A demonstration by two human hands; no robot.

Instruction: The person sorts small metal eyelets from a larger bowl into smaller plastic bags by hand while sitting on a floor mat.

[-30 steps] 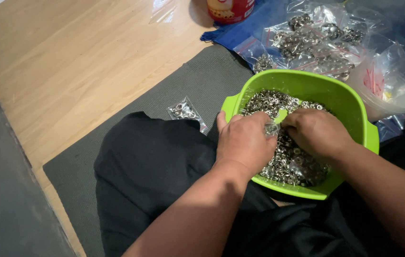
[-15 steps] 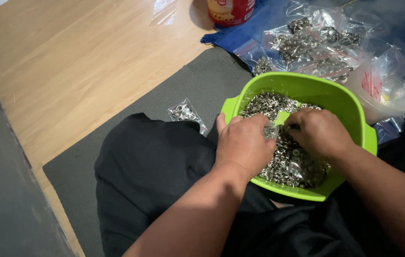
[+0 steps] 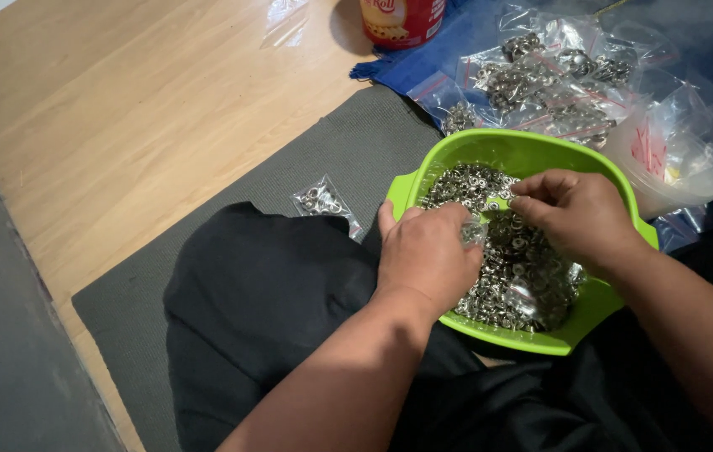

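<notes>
A lime green plastic bowl [image 3: 532, 151] rests on my lap, filled with small silver metal rings [image 3: 524, 285]. My left hand [image 3: 425, 255] is over the bowl's near left side, fingers closed on a small clear plastic bag [image 3: 475, 231]. My right hand [image 3: 574, 213] hovers over the middle of the bowl, its fingertips pinched together at the bag's mouth, touching the rings. What the fingertips hold is too small to make out.
A small filled clear bag [image 3: 323, 201] lies on the grey mat [image 3: 323, 151] left of the bowl. Several filled bags [image 3: 541, 84] lie on blue cloth behind. A white tub [image 3: 674, 167] stands at right, a red can [image 3: 402, 18] at the back. Wooden floor [image 3: 122, 109] at left.
Both hands stayed over the bowl. The right hand's fingers have shifted slightly left toward the bag held by the left hand.
</notes>
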